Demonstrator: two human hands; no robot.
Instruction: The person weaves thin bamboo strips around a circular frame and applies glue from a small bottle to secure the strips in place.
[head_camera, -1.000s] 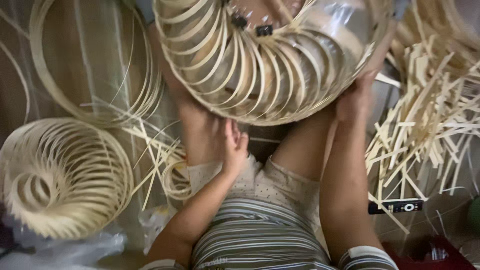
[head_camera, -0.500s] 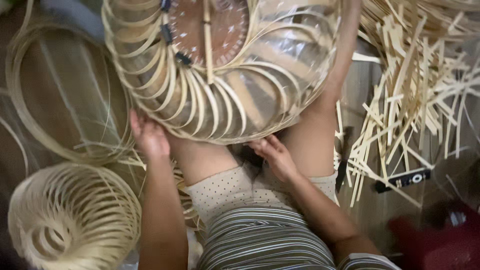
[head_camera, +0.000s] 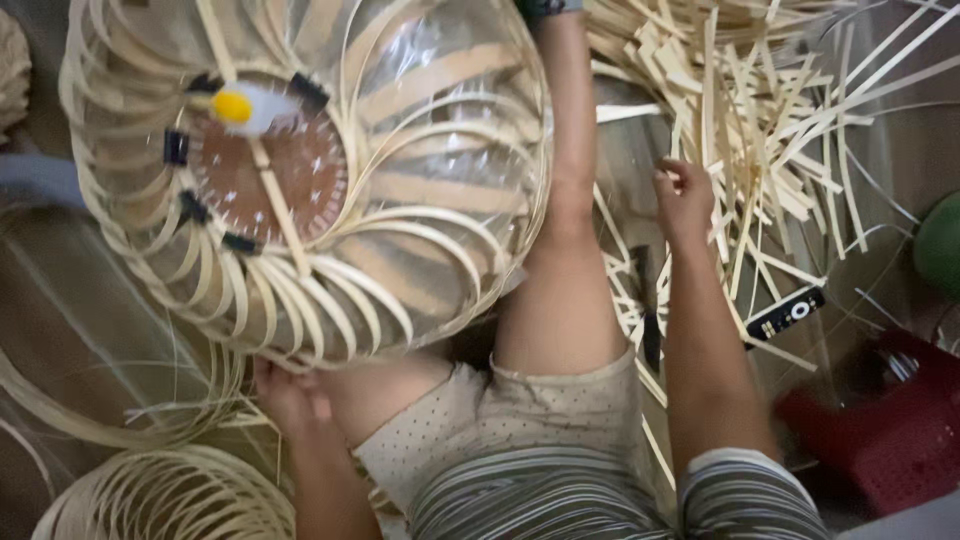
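Observation:
A large round frame of curved bamboo strips (head_camera: 400, 210) rests on my legs, with a brown disc (head_camera: 270, 170) clipped at its centre. My left hand (head_camera: 288, 392) grips the frame's lower rim from beneath. My right hand (head_camera: 685, 198) reaches out to the right over a loose heap of flat bamboo strips (head_camera: 760, 120), fingers curled and touching the strips; whether it holds one is unclear.
A second finished bamboo frame (head_camera: 170, 495) lies at the lower left. A black remote control (head_camera: 785, 313) sits among the strips at right. A red plastic basket (head_camera: 890, 430) stands at the lower right, a green object (head_camera: 940, 245) at the right edge.
My right hand left my lap and moved out to the strip pile on the right. The view shifted, and the left hand slid to the frame's lower rim.

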